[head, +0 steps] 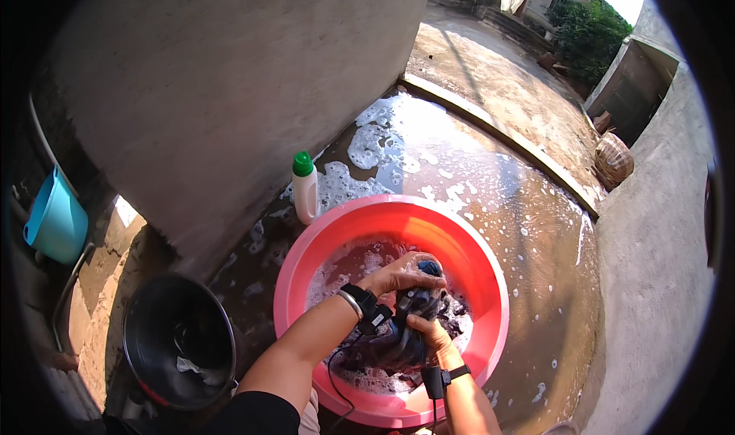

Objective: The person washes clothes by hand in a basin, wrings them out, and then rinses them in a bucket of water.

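A large pink plastic basin (492,263) holds soapy water and dark wet cloth. Over it, my left hand (409,271) grips the upper end of a dark wet garment (422,303), with a bit of blue fabric showing between thumb and fingers. Lower on the same garment, my right hand (432,334) holds it from the right side, its thumb on the cloth and its fingers partly hidden. The garment's lower part hangs down into the basin. Both wrists wear black strapped devices with cables.
Behind the basin's left rim stands a white bottle with a green cap (305,188). A black bucket (229,320) is at the lower left, a turquoise bucket (60,222) farther left. Plaster walls flank the wet, foamy floor (517,251). A low curb (499,131) and wicker basket (614,159) lie beyond.
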Demonstrator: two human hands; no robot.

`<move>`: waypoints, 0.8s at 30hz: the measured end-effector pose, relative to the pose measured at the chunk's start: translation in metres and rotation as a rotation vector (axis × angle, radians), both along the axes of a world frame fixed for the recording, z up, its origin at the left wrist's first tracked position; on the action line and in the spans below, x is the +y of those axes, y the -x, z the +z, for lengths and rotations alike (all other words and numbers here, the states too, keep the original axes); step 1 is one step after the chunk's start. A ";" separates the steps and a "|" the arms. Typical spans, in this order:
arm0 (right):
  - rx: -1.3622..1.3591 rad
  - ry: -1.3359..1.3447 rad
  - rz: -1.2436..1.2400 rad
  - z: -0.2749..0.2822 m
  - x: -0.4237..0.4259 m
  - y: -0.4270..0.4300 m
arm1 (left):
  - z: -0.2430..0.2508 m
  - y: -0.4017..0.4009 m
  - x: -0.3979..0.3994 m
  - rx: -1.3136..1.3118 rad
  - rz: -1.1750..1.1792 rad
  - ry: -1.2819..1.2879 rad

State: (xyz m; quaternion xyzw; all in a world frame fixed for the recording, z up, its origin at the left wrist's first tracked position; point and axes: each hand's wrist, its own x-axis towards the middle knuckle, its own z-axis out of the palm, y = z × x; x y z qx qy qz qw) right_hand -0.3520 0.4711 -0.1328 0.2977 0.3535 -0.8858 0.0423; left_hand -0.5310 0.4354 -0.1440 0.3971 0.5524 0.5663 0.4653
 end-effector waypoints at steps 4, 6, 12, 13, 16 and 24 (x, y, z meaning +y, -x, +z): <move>0.132 -0.508 0.109 -0.039 0.006 0.008 | -0.007 -0.024 0.001 0.226 0.108 0.189; 0.133 -0.610 0.080 -0.056 -0.001 0.012 | -0.020 -0.028 -0.006 0.269 0.146 0.216; 0.110 -1.007 0.175 -0.082 0.007 0.011 | -0.044 -0.035 0.007 0.562 0.126 0.356; 0.115 -1.000 0.176 -0.060 0.000 0.013 | -0.044 -0.035 0.003 0.565 0.128 0.363; -0.207 -1.309 0.263 -0.009 -0.019 0.007 | -0.038 -0.033 -0.001 0.613 0.115 0.458; -0.080 -0.727 0.246 0.016 0.001 -0.003 | -0.024 -0.006 -0.002 0.707 -0.226 0.353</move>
